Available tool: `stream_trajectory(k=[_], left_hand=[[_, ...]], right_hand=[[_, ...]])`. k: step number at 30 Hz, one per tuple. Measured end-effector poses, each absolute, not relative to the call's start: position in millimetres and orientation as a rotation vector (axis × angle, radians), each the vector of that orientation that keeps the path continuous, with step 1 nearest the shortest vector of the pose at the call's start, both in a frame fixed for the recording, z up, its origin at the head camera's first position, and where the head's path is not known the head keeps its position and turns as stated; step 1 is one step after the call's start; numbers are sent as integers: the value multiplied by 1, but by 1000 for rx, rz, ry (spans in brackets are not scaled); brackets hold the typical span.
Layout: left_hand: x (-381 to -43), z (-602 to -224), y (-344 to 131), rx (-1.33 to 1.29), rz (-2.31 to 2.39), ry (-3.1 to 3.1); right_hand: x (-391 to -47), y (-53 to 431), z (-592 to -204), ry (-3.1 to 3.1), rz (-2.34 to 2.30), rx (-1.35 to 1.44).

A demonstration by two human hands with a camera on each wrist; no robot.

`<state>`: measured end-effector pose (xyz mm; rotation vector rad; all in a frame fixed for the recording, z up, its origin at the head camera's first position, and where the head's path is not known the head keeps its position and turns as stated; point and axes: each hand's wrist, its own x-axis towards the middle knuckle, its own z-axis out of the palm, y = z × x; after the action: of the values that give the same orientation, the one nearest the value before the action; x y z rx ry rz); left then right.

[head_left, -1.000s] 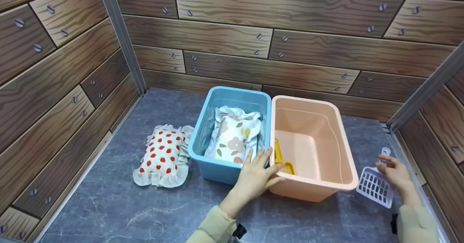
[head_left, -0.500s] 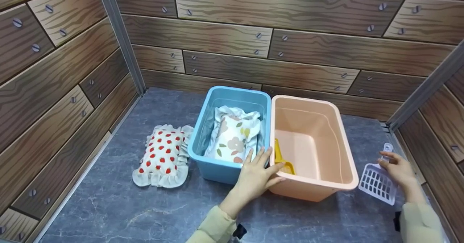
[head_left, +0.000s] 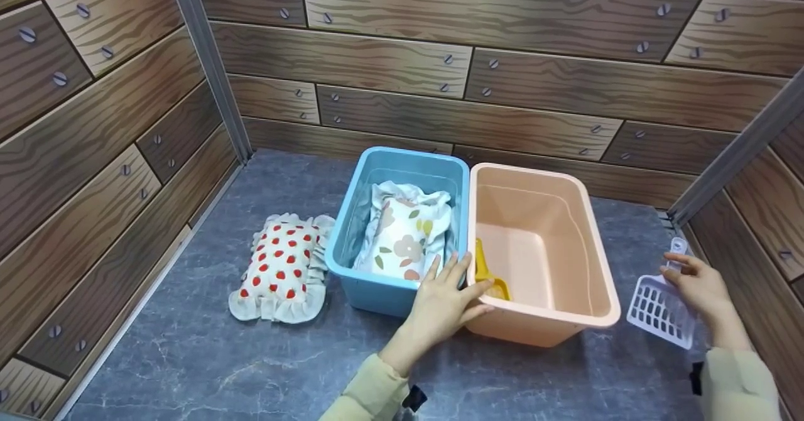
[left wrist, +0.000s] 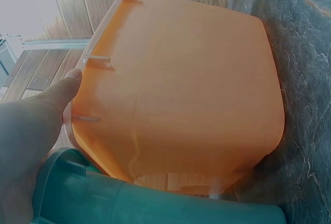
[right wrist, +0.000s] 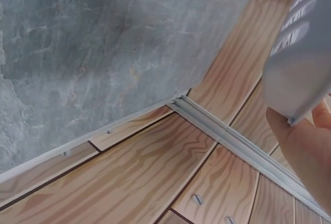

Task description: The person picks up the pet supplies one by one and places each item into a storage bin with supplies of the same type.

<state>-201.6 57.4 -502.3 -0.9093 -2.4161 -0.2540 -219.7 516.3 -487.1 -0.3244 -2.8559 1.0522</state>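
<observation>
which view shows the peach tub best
The head view, since it looks down into the peach tub. The left wrist view shows its outside and rim edge, not the interior; the right wrist view doesn't show it.

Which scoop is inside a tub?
The yellow scoop, lying in the peach tub. The other, the pale lavender scoop with slots, is outside, held by the right hand.

Behind your left hand you wear a pale, yellowish-cream sleeve, puffy and softly creased, its cuff leaving the wrist bare. A matching sleeve runs behind your right hand. Each cuff has a small black piece on the side facing your other hand, the left piece angular, the right piece narrower.
</observation>
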Motion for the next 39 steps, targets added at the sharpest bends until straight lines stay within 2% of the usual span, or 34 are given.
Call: stream_trajectory(k=[25, 39], left_hand=[[-200, -503, 57, -912, -285, -2423], [-201, -503, 57, -907, -268, -2404]], right_hand=[[-217, 506, -462, -2808, 1129, -350], [-218, 497, -440, -2704, 1136, -231]])
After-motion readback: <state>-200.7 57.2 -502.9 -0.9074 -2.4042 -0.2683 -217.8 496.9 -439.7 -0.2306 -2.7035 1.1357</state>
